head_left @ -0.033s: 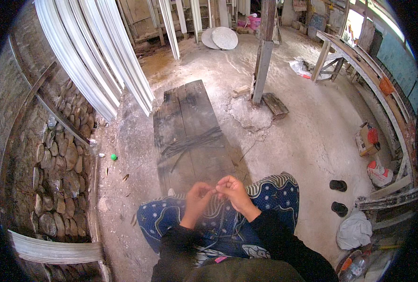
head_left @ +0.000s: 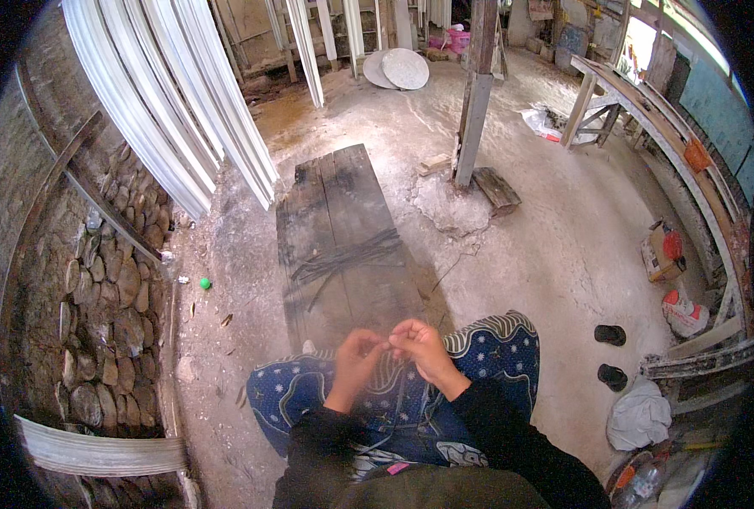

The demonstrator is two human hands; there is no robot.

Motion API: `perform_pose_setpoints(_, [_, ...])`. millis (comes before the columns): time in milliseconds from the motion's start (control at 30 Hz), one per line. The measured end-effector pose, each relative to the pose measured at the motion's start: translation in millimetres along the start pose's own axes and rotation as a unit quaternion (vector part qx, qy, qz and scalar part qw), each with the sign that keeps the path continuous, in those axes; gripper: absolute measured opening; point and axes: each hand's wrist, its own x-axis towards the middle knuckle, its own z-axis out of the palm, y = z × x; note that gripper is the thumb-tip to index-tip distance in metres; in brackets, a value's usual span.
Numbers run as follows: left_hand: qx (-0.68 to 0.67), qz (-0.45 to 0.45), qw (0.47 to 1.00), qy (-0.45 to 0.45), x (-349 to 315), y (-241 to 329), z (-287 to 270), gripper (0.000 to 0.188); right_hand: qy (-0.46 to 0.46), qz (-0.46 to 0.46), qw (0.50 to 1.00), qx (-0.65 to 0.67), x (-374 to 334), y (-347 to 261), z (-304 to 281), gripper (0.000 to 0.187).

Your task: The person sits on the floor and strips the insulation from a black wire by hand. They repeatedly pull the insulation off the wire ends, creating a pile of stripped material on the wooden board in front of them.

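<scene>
My left hand (head_left: 357, 360) and my right hand (head_left: 421, 349) meet above my lap, thumbs and fingertips pinched together. Whatever sits between the fingertips is too small to make out. A narrow greyish strip (head_left: 401, 394) hangs down below the hands over the blue patterned cloth (head_left: 500, 365) across my legs; whether the fingers hold it I cannot tell. Just beyond my hands a dark wooden board (head_left: 335, 191) lies on the floor. Across it rests a loose bundle of thin dark strips (head_left: 347, 257), with a few ends sticking out.
Long white corrugated lengths (head_left: 169, 93) hang at the left, above a stony strip (head_left: 110, 339). A wooden post (head_left: 473, 110) stands ahead beside a wood block (head_left: 497, 190). To the right are dark sandals (head_left: 610, 335), a white sack (head_left: 640, 416) and a bench (head_left: 593, 81). A green ball (head_left: 205, 283) lies left.
</scene>
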Motion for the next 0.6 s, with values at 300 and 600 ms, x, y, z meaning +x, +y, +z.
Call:
perform_pose_setpoints(300, [-0.112,-0.001,0.994,0.014,11,11,2,0.024,0.043,-0.189,0.945,-0.264,2,-7,5,0.012])
perform_pose_setpoints(600, [-0.001,0.045,0.999,0.027,8,1,4,0.024,0.06,-0.216,0.909,-0.351,0,-14,7,0.011])
